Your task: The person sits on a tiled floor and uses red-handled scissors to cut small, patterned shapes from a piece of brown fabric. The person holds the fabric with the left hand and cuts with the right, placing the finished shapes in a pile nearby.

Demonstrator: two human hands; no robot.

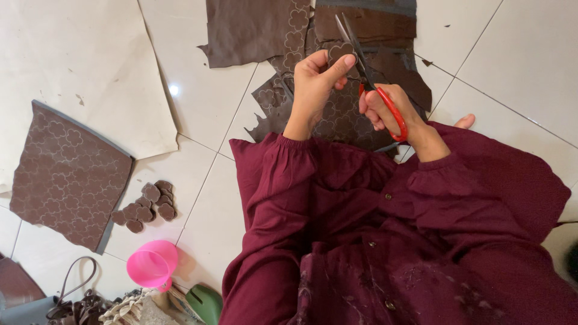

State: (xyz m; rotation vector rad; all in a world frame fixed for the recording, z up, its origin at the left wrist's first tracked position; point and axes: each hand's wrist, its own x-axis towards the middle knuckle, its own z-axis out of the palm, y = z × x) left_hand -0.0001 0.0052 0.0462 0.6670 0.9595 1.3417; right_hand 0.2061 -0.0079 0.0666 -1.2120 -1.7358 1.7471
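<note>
Right now the cutting itself is in hand: the left hand [314, 81] pinches a small brown flower-shaped piece [338, 52] between thumb and fingertips, holding it up over the lap, while the right hand [385, 111] is closed through the red loops of the scissors [368, 78], whose dark blades stand slightly parted with their edges against the right side of that piece. Both hands are gripping, neither is free. Beneath them, on the white tiled floor [205, 90], lies the larger brown sheet stamped with flower outlines [337, 114], ragged where shapes are gone, its near edge reaching the maroon garment [361, 241]. Well apart to the left lies a small heap of finished brown cutouts [146, 207], beside another stamped sheet [66, 174] that looks uncut, with a pink cup [152, 263] just below the heap. By my reading the piece is being trimmed around its scalloped outline, and the trimming seems near its end, though the far edge is hidden by the thumb. The next snip calls for a small turn of the piece by the left fingers, so the blades can follow the next curve closely without nicking the lobe or the thumb beside them.
</note>
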